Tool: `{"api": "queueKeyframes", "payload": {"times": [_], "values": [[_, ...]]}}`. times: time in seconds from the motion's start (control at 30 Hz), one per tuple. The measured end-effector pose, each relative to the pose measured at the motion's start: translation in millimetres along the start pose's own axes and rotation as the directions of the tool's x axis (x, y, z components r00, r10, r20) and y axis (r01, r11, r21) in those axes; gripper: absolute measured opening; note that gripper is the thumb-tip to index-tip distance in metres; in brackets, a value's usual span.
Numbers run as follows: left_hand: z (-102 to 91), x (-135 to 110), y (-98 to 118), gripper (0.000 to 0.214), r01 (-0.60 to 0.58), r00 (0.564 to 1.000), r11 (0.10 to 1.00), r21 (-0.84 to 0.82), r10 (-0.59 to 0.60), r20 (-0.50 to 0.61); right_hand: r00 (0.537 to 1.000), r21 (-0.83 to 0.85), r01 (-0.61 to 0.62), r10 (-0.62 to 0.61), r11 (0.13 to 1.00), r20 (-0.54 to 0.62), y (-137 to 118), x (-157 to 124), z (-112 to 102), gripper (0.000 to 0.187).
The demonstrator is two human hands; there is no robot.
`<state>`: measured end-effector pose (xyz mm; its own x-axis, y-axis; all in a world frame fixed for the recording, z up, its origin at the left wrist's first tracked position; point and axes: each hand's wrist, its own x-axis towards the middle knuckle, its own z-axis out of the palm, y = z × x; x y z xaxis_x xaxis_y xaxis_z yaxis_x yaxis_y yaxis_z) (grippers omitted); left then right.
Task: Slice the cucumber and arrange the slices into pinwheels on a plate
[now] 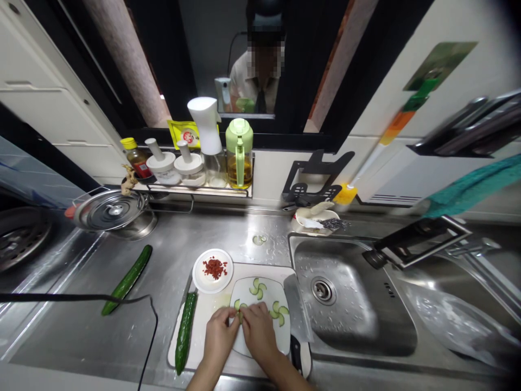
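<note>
Both hands meet over a white square plate (260, 354) on a pale cutting board (199, 347). My left hand (220, 332) has thumb and index finger pinched at a cluster of thin cucumber slices (241, 306), partly hidden by the fingers. My right hand (259, 329) is closed beside it, fingertips at the same cluster. A tiny red speck shows between the fingertips; which hand holds it is unclear. Two other pinwheels of cucumber slices lie on the plate, the far pinwheel (258, 289) and the right pinwheel (279, 313). A white dish (198, 276) holds small red dried berries (214, 267).
A cleaver (299, 309) lies along the board's right side, beside the sink (350, 326). One cucumber (186, 331) rests on the board's left edge, another cucumber (129, 278) on the steel counter. A lidded pot (132, 225) and a shelf of seasoning bottles stand behind; a black cable (153, 326) crosses left.
</note>
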<state>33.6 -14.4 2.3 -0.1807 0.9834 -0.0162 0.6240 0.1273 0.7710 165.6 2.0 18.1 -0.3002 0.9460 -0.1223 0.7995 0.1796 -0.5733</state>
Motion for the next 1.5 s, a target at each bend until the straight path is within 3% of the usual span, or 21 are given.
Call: {"api": "queueKeyframes", "payload": {"times": [0.57,0.73,1.0,1.5], "values": [[2.3,1.5,-1.4,0.019,-0.023,1.0,1.0,0.021,0.024,-0.013,0.999,0.021,0.013,-0.012,1.0,-0.032,4.2,-0.8,-0.1,0.022],[1.9,2.0,-2.5,0.017,-0.015,0.999,1.0,0.022,0.016,-0.032,0.995,0.034,-0.07,0.073,0.997,-0.066,6.7,2.7,-2.4,0.022],[-1.5,1.3,-5.2,0.018,-0.022,0.999,1.0,0.012,0.022,-0.027,1.0,-0.119,-0.017,0.02,0.993,0.023,11.2,17.5,-1.8,0.013],[-4.5,2.7,-6.9,0.018,-0.044,0.998,0.999,-0.006,0.043,-0.041,0.999,-0.097,-0.051,0.052,0.994,0.012,8.8,17.9,-7.9,0.012]]}}
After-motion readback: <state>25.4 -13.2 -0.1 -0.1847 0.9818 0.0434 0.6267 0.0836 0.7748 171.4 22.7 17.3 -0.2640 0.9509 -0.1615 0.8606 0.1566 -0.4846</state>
